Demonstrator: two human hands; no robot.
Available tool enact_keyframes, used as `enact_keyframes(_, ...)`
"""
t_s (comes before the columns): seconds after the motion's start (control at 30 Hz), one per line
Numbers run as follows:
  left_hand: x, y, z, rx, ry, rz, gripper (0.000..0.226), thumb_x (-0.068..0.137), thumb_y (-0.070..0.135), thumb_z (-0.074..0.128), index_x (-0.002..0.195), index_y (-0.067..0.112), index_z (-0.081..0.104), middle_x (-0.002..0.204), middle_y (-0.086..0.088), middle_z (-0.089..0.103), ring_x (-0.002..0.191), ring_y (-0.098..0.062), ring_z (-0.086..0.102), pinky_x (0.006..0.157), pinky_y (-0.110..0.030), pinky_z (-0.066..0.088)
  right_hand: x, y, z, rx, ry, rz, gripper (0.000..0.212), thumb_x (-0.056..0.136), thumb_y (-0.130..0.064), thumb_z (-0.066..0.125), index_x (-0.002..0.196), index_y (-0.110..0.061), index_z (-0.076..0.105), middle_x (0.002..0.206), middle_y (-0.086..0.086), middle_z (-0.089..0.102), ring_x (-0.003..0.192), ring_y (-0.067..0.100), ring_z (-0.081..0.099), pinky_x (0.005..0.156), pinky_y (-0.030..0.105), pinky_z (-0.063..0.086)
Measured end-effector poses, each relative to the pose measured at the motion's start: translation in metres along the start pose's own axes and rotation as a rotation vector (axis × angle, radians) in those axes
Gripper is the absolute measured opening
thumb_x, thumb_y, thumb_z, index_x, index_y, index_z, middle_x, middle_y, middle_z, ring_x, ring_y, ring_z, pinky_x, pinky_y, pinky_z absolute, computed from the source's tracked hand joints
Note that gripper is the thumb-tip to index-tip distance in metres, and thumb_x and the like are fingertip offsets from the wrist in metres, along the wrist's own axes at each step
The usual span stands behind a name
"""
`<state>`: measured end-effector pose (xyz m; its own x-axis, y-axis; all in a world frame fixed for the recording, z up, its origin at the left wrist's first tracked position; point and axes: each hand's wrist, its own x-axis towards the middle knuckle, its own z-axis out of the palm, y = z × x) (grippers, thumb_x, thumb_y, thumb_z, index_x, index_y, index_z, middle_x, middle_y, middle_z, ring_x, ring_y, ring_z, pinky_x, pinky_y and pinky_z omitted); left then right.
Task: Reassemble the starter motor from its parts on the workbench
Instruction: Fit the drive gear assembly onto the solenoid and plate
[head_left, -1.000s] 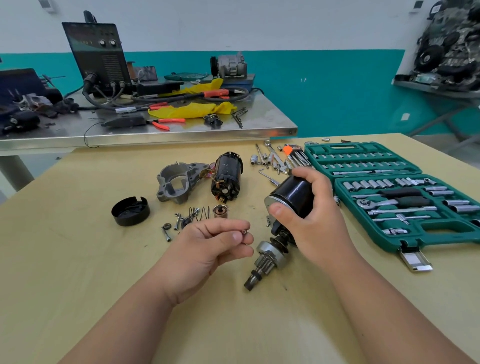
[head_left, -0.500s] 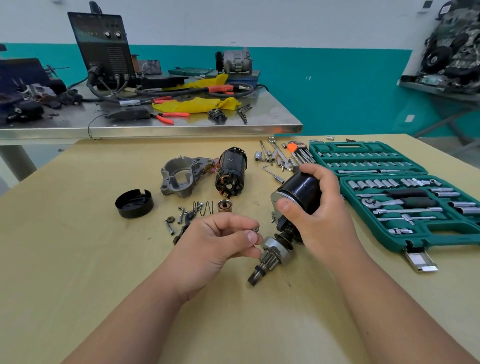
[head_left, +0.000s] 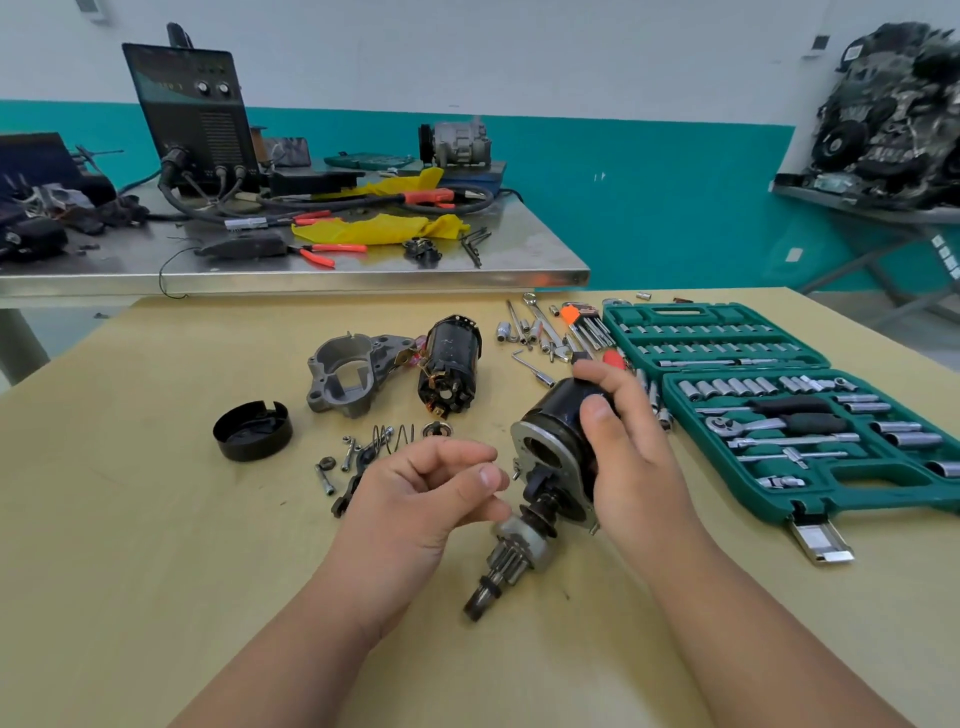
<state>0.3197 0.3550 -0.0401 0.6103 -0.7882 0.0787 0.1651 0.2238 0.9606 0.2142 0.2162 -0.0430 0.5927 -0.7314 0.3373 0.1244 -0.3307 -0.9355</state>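
Just left of the starter body (head_left: 558, 447), tilted with its pinion (head_left: 506, 564) toward the person, the left hand (head_left: 431, 499) is held pinched, perhaps on a small part that cannot be made out, while the body is gripped by the right hand (head_left: 634, 457) over the tan workbench (head_left: 156, 519), a socket case (head_left: 810, 415) to its right.

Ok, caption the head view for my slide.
Right hand grips the black starter housing, pinion gear angled down at the workbench; left hand curls beside it, open socket set at right.
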Motion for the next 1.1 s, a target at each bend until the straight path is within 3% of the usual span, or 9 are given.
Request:
enact_keyframes(0.13, -0.004, -0.005, 0.012, 0.009, 0.176, 0.152, 0.023, 0.067, 0.036, 0.068, 0.082, 0.021, 0.078, 0.077, -0.005, 0.073, 0.064, -0.015, 0.067, 0.066, -0.021, 0.056, -0.001, 0.008, 0.018, 0.198, 0.083, 0.139, 0.039, 0.066, -0.067, 0.049, 0.098, -0.050, 0.063, 0.093, -0.010, 0.072, 0.091, 0.015, 0.070, 0.085, 0.042, 0.056)
enact_keyframes(0.2, -0.004, -0.007, 0.013, -0.021, 0.242, 0.170, 0.026, 0.066, 0.042, 0.068, 0.081, 0.023, 0.077, 0.076, -0.005, 0.073, 0.065, -0.016, 0.067, 0.067, -0.021, 0.056, -0.001, 0.008, 0.022, 0.238, 0.081, 0.161, 0.041, 0.063, -0.067, 0.051, 0.097, -0.049, 0.065, 0.094, -0.007, 0.072, 0.095, 0.018, 0.070, 0.089, 0.045, 0.054)
enact_keyframes(0.27, -0.004, -0.010, 0.015, -0.093, 0.269, 0.163, 0.027, 0.065, 0.043, 0.068, 0.080, 0.023, 0.077, 0.077, -0.004, 0.072, 0.066, -0.015, 0.068, 0.067, -0.021, 0.055, -0.003, 0.006, 0.022, 0.230, 0.077, 0.155, 0.039, 0.063, -0.067, 0.051, 0.096, -0.050, 0.064, 0.092, -0.007, 0.072, 0.091, 0.016, 0.070, 0.084, 0.040, 0.056)
enact_keyframes(0.4, -0.003, -0.012, 0.021, -0.300, 0.290, 0.125, 0.020, 0.065, 0.039, 0.069, 0.071, 0.021, 0.075, 0.080, -0.005, 0.070, 0.071, -0.013, 0.066, 0.068, -0.022, 0.055, -0.009, -0.002, 0.022, 0.058, 0.056, 0.049, 0.034, 0.068, -0.066, 0.046, 0.100, -0.057, 0.056, 0.091, -0.014, 0.067, 0.073, 0.000, 0.063, 0.059, 0.013, 0.046)
enact_keyframes(0.57, -0.003, -0.013, 0.023, -0.367, 0.282, 0.096, 0.013, 0.067, 0.031, 0.067, 0.067, 0.020, 0.074, 0.078, -0.006, 0.069, 0.070, -0.013, 0.065, 0.066, -0.021, 0.056, -0.014, -0.009, 0.024, -0.124, -0.007, -0.144, 0.030, 0.078, -0.053, 0.047, 0.107, -0.046, 0.050, 0.123, -0.015, 0.048, 0.104, -0.015, 0.050, 0.076, -0.002, 0.037)
enact_keyframes(0.67, -0.005, -0.014, 0.025, -0.390, 0.280, 0.086, 0.012, 0.068, 0.028, 0.066, 0.066, 0.019, 0.073, 0.074, -0.006, 0.068, 0.067, -0.013, 0.063, 0.066, -0.023, 0.057, -0.015, -0.014, 0.018, -0.158, -0.120, -0.218, 0.049, 0.069, -0.051, 0.057, 0.114, -0.038, 0.044, 0.132, -0.017, 0.035, 0.116, -0.018, 0.039, 0.084, -0.002, 0.034)
enact_keyframes(0.8, -0.006, -0.013, 0.027, -0.428, 0.282, 0.072, 0.013, 0.069, 0.026, 0.062, 0.063, 0.019, 0.072, 0.071, -0.006, 0.065, 0.064, -0.013, 0.062, 0.059, -0.021, 0.054, -0.018, -0.015, 0.010, -0.376, -0.187, -0.308, 0.077, 0.054, -0.053, 0.073, 0.121, -0.042, 0.037, 0.140, -0.021, 0.021, 0.121, -0.025, 0.027, 0.086, -0.007, 0.028)
enact_keyframes(1.0, -0.006, -0.014, 0.024, -0.394, 0.260, 0.050, 0.013, 0.068, 0.029, 0.063, 0.063, 0.020, 0.071, 0.069, -0.003, 0.063, 0.062, -0.010, 0.060, 0.056, -0.022, 0.054, -0.018, -0.009, 0.012, -0.383, -0.079, -0.304, 0.067, 0.062, -0.035, 0.077, 0.117, -0.044, 0.040, 0.134, -0.020, 0.033, 0.119, -0.017, 0.037, 0.085, -0.004, 0.032)
enact_keyframes(1.1, -0.007, -0.017, 0.021, -0.228, 0.285, 0.025, 0.018, 0.064, 0.039, 0.067, 0.068, 0.022, 0.072, 0.067, -0.002, 0.065, 0.063, -0.015, 0.062, 0.050, -0.023, 0.051, -0.018, -0.008, 0.013, -0.329, -0.101, -0.278, 0.065, 0.064, -0.039, 0.075, 0.118, -0.046, 0.040, 0.135, -0.018, 0.035, 0.118, -0.016, 0.039, 0.083, -0.004, 0.034)
